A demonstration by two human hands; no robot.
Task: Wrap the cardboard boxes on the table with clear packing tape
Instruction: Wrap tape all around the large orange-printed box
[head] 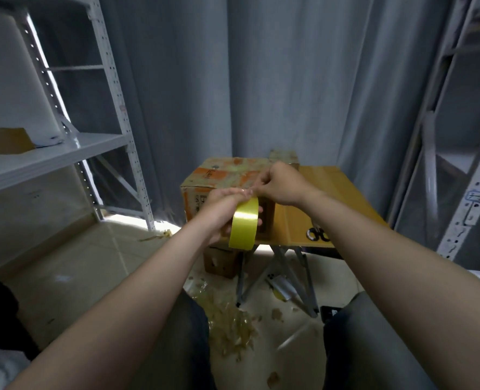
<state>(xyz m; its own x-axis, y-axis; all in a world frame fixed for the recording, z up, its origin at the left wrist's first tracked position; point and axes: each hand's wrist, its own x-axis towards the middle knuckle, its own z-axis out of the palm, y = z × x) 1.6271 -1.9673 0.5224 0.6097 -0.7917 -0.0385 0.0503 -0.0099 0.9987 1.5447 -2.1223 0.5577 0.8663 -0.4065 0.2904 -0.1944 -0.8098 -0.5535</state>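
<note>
Grey curtains (289,80) hung behind a folding table (331,198) carrying a tape-covered cardboard box (227,175). Just in front of it, the left hand (222,209) gripped a yellowish tape roll (244,223) while the right hand (281,184) pinched at its top edge

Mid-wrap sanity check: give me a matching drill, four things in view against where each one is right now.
Things:
1. tape roll
2. large box
3. small box
4. tape scraps

Places:
A. on the shelf at left
B. on the floor
C. in the left hand
D. on the table

Pairs: 1-C, 2-D, 3-A, 4-B
</note>
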